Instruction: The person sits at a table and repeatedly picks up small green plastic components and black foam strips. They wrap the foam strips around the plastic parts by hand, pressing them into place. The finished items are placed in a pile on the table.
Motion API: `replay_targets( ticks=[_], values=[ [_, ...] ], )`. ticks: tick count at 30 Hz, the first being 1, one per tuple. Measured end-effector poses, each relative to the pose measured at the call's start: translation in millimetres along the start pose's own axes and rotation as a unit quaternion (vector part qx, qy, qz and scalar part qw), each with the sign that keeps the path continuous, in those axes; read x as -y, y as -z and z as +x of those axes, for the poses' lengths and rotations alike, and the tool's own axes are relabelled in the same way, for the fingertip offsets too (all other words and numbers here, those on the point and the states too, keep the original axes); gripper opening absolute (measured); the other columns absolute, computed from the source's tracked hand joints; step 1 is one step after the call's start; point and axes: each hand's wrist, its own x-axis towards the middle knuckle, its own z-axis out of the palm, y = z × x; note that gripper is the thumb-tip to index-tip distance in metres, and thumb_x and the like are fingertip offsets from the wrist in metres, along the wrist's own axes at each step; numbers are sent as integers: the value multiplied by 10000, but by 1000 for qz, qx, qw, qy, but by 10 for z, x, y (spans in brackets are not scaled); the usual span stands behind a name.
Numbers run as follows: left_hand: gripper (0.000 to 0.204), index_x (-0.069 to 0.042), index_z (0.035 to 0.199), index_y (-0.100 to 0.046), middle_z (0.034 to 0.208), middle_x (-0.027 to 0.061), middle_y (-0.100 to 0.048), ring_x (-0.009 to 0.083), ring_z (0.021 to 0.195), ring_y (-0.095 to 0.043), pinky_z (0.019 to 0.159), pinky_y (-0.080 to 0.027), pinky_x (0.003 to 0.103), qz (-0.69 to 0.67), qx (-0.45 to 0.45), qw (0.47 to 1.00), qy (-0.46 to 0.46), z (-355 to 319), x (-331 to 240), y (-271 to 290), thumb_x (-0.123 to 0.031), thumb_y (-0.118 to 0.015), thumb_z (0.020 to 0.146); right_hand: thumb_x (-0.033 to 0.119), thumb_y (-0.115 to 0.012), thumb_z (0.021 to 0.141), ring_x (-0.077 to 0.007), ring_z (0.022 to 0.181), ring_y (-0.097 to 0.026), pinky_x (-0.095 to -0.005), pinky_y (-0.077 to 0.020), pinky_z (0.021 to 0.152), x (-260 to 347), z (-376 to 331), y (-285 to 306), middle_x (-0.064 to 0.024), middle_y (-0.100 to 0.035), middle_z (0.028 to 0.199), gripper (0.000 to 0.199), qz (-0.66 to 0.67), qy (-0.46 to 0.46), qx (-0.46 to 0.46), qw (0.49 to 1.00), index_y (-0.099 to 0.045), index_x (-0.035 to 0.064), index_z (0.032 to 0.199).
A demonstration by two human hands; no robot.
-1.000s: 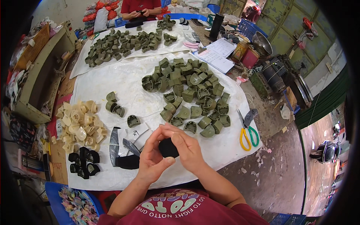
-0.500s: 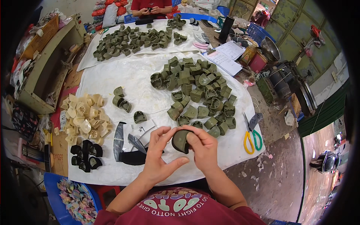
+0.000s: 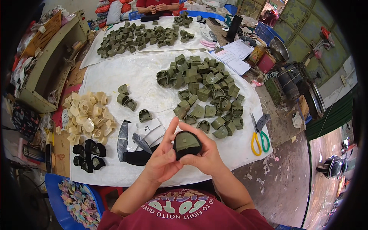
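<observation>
Both my hands are closed around an olive-green shoe heel (image 3: 188, 140), its rounded face up and a black strip wrapped along its sides. My left hand (image 3: 163, 161) presses it at the left edge, while my right hand (image 3: 207, 155) grips its right side and lower edge. Black-covered heels (image 3: 89, 153) lie in a cluster at the left. Nearer my left hand are a black strip (image 3: 136, 159), dark grey curved strips (image 3: 123, 138) and a white card (image 3: 150, 128). One loose green heel (image 3: 145, 115) sits beyond the card.
A big pile of green heels (image 3: 211, 96) lies ahead; cream heels (image 3: 88, 119) are heaped left. Scissors (image 3: 256, 142) rest at the right table edge. A blue tub (image 3: 57, 195) of scraps stands lower left. Across the table are more green heels (image 3: 138, 36) and another person's hands (image 3: 156, 8).
The heel has been turned from a tilted side view to face up and brought slightly lower. My left fingers have closed in on it, and my right thumb has shifted to its lower edge.
</observation>
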Motion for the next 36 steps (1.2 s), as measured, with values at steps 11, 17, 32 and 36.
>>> replay_targets(
  ticks=[11, 17, 32, 36],
  values=[
    [889, -165, 1528, -51, 1343, 102, -421, 254, 1251, -436, 1079, -323, 418, 48, -67, 996, 18, -86, 16, -40, -136, -514, 770, 155, -834, 676, -182, 904, -593, -293, -466, 803, -14, 218, 56, -86, -615, 1022, 639, -218, 138, 113, 960, -564, 62, 1247],
    [881, -213, 1529, -57, 1306, 102, -447, 259, 1193, -472, 1039, -361, 439, 14, -69, 998, 0, -89, 3, 41, -137, -508, 775, 116, -810, 688, -238, 1010, -624, -325, -492, 845, -35, 208, 17, -150, -621, 1173, 552, -272, 216, 81, 934, -605, 31, 1193],
    [935, -224, 1527, -22, 1137, 112, -578, 240, 1021, -585, 894, -468, 421, 70, -77, 989, -101, -21, -8, 103, -98, -531, 753, 163, -541, 942, -199, 1215, -502, -292, -440, 935, -100, 102, -167, -118, -519, 1354, 346, -23, -1, -63, 998, -578, -7, 1241],
    [856, -215, 1523, -35, 1147, 90, -572, 184, 976, -592, 826, -496, 362, 98, -79, 985, -116, -68, 32, 181, -263, -603, 885, 139, -489, 961, -160, 1153, -527, -247, -466, 837, -192, 98, -214, -95, -501, 1367, 334, -150, -19, -66, 986, -570, -15, 1247]
  ],
)
